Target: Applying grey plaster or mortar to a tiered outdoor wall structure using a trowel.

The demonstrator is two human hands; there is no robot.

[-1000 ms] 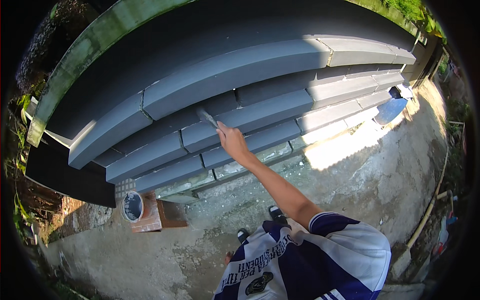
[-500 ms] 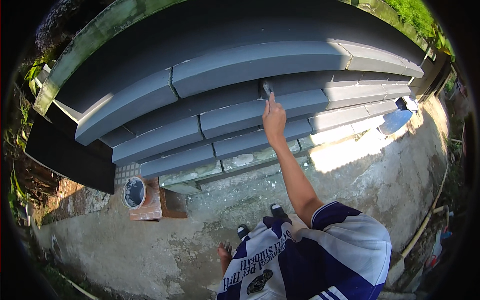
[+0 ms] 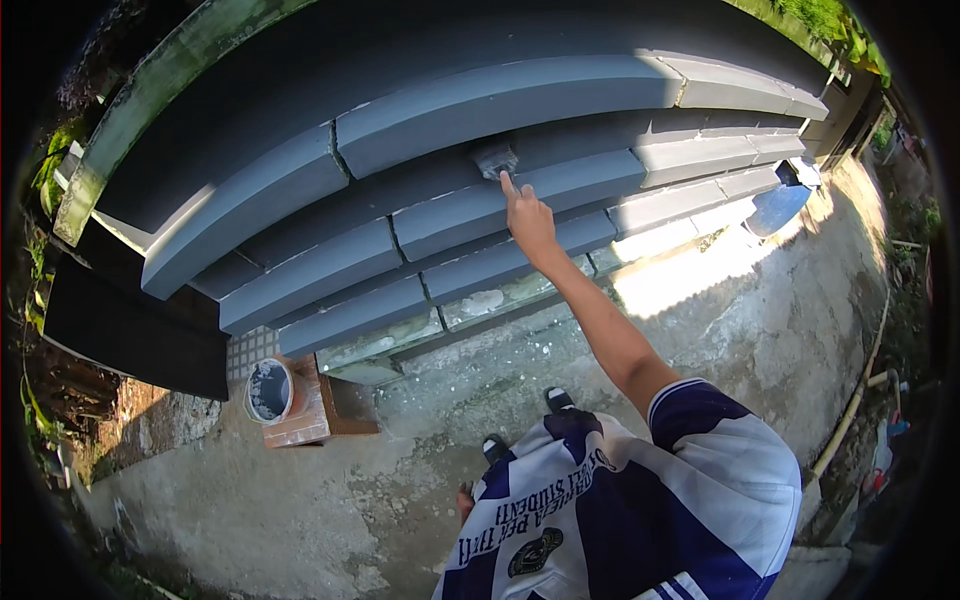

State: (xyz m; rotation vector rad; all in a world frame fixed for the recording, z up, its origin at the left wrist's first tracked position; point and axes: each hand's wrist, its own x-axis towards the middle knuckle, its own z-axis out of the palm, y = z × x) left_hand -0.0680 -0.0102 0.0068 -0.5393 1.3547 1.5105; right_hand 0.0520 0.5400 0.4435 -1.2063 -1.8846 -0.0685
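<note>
My right hand (image 3: 530, 222) is closed on a paintbrush, its index finger stretched along the handle. The brush's wide, grey-smeared head (image 3: 495, 160) presses against the recessed grey face between two stepped ledges. Just below it runs a grey-painted ledge (image 3: 520, 198), with dark joints between its blocks. My left hand (image 3: 466, 498) hangs low beside my shirt, mostly covered by it, and its fingers cannot be made out.
At the left, a bucket of grey paint (image 3: 292, 392) stands on a reddish-brown hollow block (image 3: 325, 415). A blue object (image 3: 778, 211) lies by the right end of the steps. A pale pipe (image 3: 850, 410) runs along the concrete ground's right side.
My right hand and the paintbrush have moved left along the recessed face, and the brush head now lies sideways and flatter. My left hand has slipped further behind my shirt.
</note>
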